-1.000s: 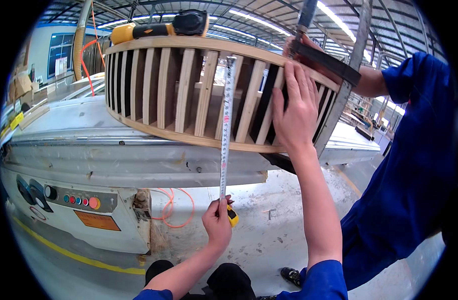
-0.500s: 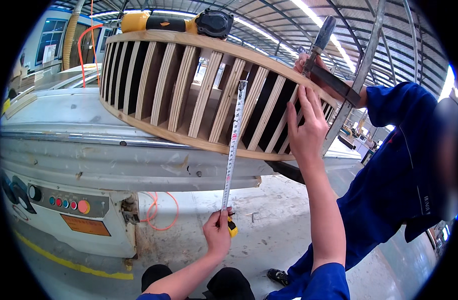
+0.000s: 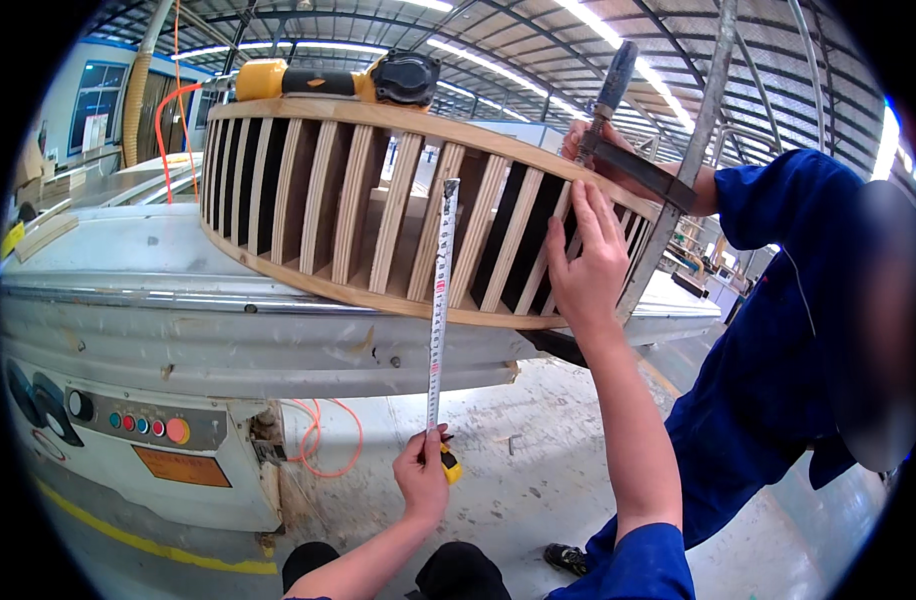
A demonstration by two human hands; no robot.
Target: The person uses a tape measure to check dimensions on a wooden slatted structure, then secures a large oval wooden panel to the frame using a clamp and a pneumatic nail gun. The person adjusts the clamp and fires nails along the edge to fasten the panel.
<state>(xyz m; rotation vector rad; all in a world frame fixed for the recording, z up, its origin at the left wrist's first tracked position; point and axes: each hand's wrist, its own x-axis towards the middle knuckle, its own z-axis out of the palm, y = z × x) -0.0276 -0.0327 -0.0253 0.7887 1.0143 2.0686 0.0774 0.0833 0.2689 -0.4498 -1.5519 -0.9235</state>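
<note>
A: What's on the slatted wooden frame (image 3: 395, 215)?
B: Yellow-black power tool (image 3: 323, 82) on top, toward its left.
A: Left hand (image 3: 420, 482)?
B: Below frame, fingers closed round tape measure (image 3: 451, 464); its blade (image 3: 438, 330) runs up in front of frame's middle.
A: Right hand (image 3: 591, 275)?
B: On frame's right part, fingers straight, thumb apart, grasping nothing. Clamp (image 3: 643, 172) at frame's right end, co-worker's sleeve (image 3: 783, 190) just beyond.

Pale tan stripes against black on our wooden frame (image 3: 396, 215)! Above it we spot a yellow-and-black power tool (image 3: 318, 80); in front, our yellow-and-white tape measure (image 3: 437, 330), ticked black and red; to its right, a deep-blue sleeve (image 3: 778, 195).
</note>
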